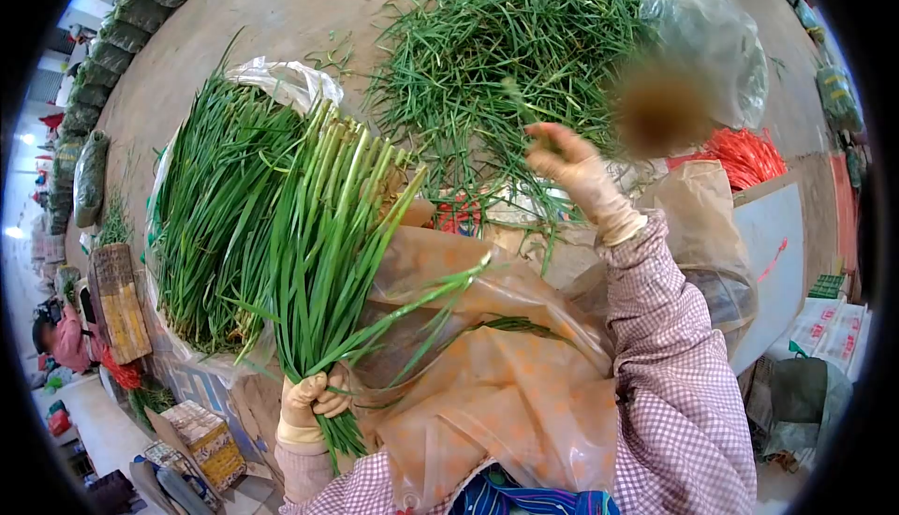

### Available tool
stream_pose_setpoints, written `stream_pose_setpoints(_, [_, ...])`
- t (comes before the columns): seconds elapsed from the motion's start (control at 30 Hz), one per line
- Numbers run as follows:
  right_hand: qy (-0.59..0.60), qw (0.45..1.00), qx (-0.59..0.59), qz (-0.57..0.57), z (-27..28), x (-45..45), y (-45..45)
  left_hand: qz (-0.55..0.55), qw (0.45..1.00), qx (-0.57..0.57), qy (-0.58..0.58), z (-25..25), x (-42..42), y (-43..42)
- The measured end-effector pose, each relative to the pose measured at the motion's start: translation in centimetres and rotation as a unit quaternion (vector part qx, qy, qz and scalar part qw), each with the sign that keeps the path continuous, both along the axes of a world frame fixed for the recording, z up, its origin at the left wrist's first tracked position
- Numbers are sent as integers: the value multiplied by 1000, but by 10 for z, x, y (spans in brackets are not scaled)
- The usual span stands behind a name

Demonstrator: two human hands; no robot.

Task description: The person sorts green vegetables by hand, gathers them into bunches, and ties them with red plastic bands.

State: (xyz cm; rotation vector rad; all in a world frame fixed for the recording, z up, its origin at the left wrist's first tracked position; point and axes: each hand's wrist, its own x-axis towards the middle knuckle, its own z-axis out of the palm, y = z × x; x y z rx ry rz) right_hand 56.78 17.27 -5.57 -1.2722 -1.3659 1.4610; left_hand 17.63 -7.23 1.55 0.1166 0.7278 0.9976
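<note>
My left hand [316,401], in a pale glove, is closed around the leafy end of a bunch of Chinese chives [323,262]. The bunch stands upright, with its pale cut stems at the top and leaf tips hanging below my fist. My right hand [576,178], also gloved, is raised in front of the loose green heap [524,37], its fingers partly bent and apart. A blurred green scrap [513,94] appears just beyond those fingertips, seemingly loose in the air. Left of the held bunch lies a thick stack of chives [211,225] on white plastic.
A translucent brown plastic apron [506,403] covers my lap. Red plastic strips [744,159] and a clear plastic bag [716,28] are at right. Filled green bags [122,33] line the far left. A person in pink [70,337] is in the left background.
</note>
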Motion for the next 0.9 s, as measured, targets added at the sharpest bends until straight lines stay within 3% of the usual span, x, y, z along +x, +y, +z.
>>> stream_pose_setpoints(0.03, [14,995,-14,99,16,-14,-10,-17,998,43,-43,0,3,4])
stream_pose_setpoints(0.07, [-52,978,49,198,39,-25,-19,-36,992,88,-88,-2,6,9])
stream_pose_setpoints(0.1, [-40,957,98,271,41,-38,-27,-37,992,87,-88,1,9,10])
stream_pose_setpoints(0.17, [2,903,216,371,64,-61,-37,-13,998,21,49,13,13,8])
stream_pose_setpoints(0.23, [-247,862,234,375,49,-70,-59,-36,996,36,77,6,3,3])
stream_pose_setpoints(0.27, [-266,857,253,362,36,-73,-59,-60,991,53,104,1,-3,1])
stream_pose_setpoints(0.3, [-265,856,254,364,23,-73,-56,-58,991,53,104,-4,-8,2])
stream_pose_setpoints(0.37, [-146,905,124,380,4,-60,-48,-56,997,-7,-60,-11,-12,0])
stream_pose_setpoints(0.4, [-143,903,138,380,2,-56,-43,-54,997,-8,-62,-9,-11,-2])
stream_pose_setpoints(0.47, [-133,911,92,380,13,-48,-37,-42,982,-21,185,4,-3,0])
stream_pose_setpoints(0.5, [-120,917,47,378,22,-44,-32,-42,982,-18,182,13,6,4])
stream_pose_setpoints(0.53, [-96,917,-141,361,30,-41,-23,-27,968,-12,251,24,17,12])
stream_pose_setpoints(0.57, [-35,922,-186,337,44,-35,-18,-9,947,-5,320,30,22,16])
stream_pose_setpoints(0.6, [2,921,-203,331,44,-27,-12,-50,967,25,249,14,-2,5])
stream_pose_setpoints(0.63, [40,919,-219,325,43,-16,-5,-41,966,31,252,10,-3,-1])
stream_pose_setpoints(0.77, [120,960,-231,105,13,5,6,68,985,-7,156,2,-3,-2])
stream_pose_setpoints(0.83, [41,975,-202,82,0,10,9,-15,945,39,323,8,1,-1])
stream_pose_setpoints(0.9, [-16,953,-229,197,18,-19,-9,-79,894,71,436,14,4,2])
